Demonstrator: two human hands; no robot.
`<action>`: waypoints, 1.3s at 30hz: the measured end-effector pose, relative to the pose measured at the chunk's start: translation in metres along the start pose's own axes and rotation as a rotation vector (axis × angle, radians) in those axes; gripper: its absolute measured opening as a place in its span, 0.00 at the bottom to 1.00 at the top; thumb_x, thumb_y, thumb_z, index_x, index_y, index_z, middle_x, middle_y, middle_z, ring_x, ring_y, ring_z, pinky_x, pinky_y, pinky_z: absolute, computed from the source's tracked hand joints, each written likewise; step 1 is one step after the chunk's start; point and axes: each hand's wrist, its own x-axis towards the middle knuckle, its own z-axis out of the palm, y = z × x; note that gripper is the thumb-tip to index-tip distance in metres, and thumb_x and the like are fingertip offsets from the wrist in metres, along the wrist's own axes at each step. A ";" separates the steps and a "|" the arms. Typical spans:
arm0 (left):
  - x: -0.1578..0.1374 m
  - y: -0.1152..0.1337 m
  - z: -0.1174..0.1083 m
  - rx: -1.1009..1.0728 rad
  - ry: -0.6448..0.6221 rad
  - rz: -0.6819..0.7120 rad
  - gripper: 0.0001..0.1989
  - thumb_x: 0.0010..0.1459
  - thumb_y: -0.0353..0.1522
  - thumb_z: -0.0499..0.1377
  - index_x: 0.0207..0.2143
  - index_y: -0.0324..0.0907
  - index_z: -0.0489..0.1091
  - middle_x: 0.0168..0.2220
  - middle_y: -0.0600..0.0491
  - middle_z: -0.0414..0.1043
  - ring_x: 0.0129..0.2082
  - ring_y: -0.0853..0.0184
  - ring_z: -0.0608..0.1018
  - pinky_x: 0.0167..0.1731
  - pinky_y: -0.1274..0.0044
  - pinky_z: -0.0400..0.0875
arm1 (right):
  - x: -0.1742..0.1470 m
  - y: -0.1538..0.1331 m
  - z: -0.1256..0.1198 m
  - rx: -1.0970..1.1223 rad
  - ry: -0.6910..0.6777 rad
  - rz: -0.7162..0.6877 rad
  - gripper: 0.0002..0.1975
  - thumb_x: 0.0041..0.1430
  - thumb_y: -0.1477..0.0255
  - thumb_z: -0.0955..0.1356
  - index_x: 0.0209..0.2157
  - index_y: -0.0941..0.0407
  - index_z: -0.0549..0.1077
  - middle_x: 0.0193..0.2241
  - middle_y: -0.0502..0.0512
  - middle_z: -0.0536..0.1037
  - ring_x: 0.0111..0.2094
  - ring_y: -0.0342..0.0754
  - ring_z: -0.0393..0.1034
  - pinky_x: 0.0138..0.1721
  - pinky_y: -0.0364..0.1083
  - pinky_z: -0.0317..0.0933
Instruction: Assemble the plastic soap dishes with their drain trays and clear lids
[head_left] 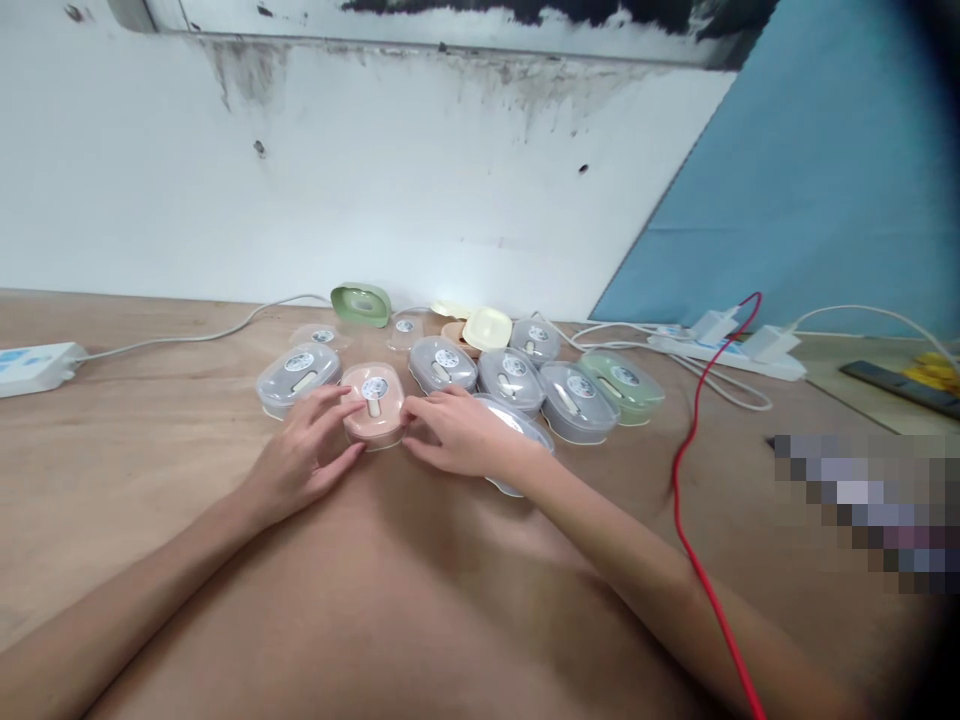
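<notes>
A pink soap box (384, 418) with a clear lid and a round sticker sits on the wooden table, between my two hands. My left hand (311, 452) grips its left side, thumb at the near corner and fingers along the edge. On the opposite side, the curled fingers of my right hand (461, 432) press against the box. A grey soap box (298, 378) stands to the left of the pink one. Partly hidden behind my right wrist is another grey box (534, 432). Further grey boxes (442, 365) and a green lidded box (624, 385) stand to the right.
At the wall lie an open green dish (361, 304), a cream dish (487, 329) and clear lids (406, 332). White power strips stand at left (37, 368) and right (731, 352). A red cable (679, 490) crosses over my right forearm. A blurred-out patch (877, 500) covers something at right.
</notes>
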 end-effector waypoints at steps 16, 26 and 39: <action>0.005 -0.015 0.002 0.314 0.076 -0.112 0.17 0.71 0.42 0.56 0.54 0.44 0.75 0.59 0.41 0.79 0.65 0.43 0.74 0.67 0.50 0.64 | -0.002 0.042 0.000 0.028 0.162 0.203 0.13 0.71 0.61 0.71 0.49 0.54 0.82 0.68 0.66 0.70 0.71 0.65 0.62 0.68 0.65 0.58; 0.161 0.019 0.021 0.077 -0.099 -0.302 0.13 0.72 0.35 0.57 0.48 0.42 0.80 0.52 0.44 0.80 0.59 0.49 0.77 0.64 0.55 0.67 | 0.000 0.044 0.002 0.037 0.197 0.190 0.10 0.69 0.64 0.72 0.42 0.54 0.84 0.66 0.65 0.72 0.68 0.65 0.63 0.67 0.65 0.58; 0.303 0.021 0.134 -0.205 -0.455 -0.609 0.21 0.71 0.39 0.65 0.60 0.38 0.72 0.59 0.43 0.74 0.54 0.55 0.81 0.52 0.60 0.80 | 0.002 0.043 -0.001 0.010 0.236 0.161 0.07 0.68 0.69 0.72 0.36 0.56 0.81 0.50 0.62 0.81 0.55 0.59 0.73 0.58 0.56 0.64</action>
